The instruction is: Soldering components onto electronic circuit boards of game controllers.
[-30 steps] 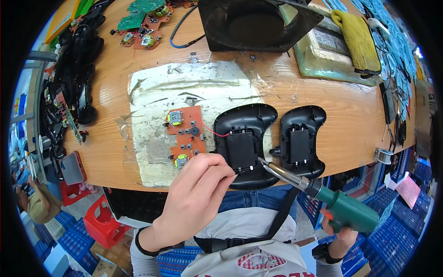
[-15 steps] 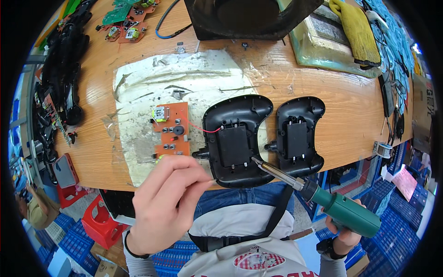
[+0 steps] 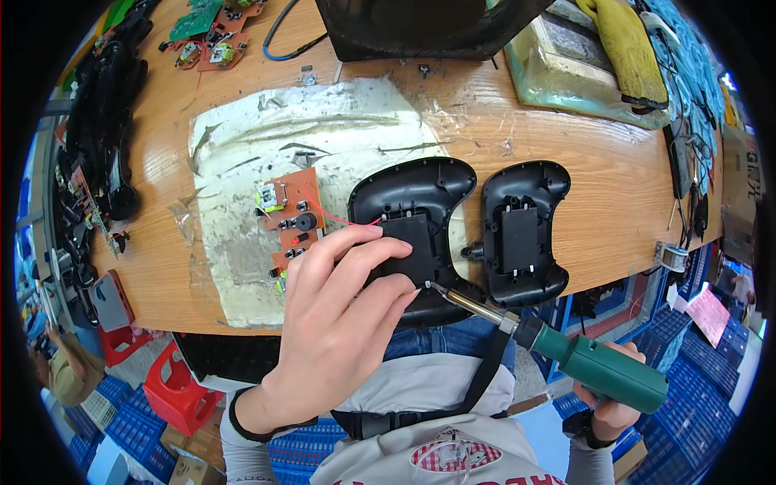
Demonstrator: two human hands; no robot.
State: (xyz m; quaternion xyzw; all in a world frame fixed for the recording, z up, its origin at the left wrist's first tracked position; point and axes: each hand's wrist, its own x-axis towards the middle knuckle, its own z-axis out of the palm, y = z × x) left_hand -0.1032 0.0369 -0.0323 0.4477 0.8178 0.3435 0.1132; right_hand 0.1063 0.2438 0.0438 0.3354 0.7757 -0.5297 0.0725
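Observation:
My right hand (image 3: 612, 400) grips a green pistol-shaped soldering iron (image 3: 594, 365). Its tip meets or nearly meets a metal tab at the lower edge of the black battery box in the left controller shell (image 3: 412, 178). My left hand (image 3: 339, 323) lies over that shell's left side, fingertips against the battery box. Its thumb and forefinger are pressed together beside the tab; whatever they pinch is too small to make out. A red wire (image 3: 335, 218) runs from the top of the battery box to an orange circuit board (image 3: 301, 206), partly hidden behind my left hand.
A second black controller shell (image 3: 543, 182) lies to the right. Under the work is a stained white sheet (image 3: 234, 145). A dark open-fronted box (image 3: 436, 32) stands at the back, a yellow glove (image 3: 618, 56) to its right. Black parts (image 3: 101, 121) heap at the left; a solder spool (image 3: 671, 257) sits right.
My left hand has moved right and up from the sheet's front onto the battery box. The iron has shifted slightly left toward the tab. The circuit board sits slightly farther left.

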